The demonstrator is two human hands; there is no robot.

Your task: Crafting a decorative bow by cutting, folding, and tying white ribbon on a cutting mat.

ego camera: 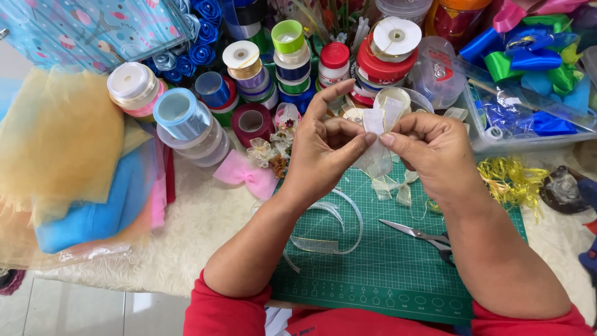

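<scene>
The one camera sits on my head and looks steeply down and forward at the green cutting mat [385,261], close in above it. Beyond the mat's far edge the ribbon spools [249,68] fill the top of the view.

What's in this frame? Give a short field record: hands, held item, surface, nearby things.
left hand: left hand, pinch grip on ribbon
right hand: right hand, pinch grip on same ribbon
held item: sheer white ribbon with gold edge, folded into loops
surface: green gridded cutting mat
on mat: black-handled steel scissors, apart from both hands
beside mat: pink fabric bow
behind: stacked ribbon spools
</scene>
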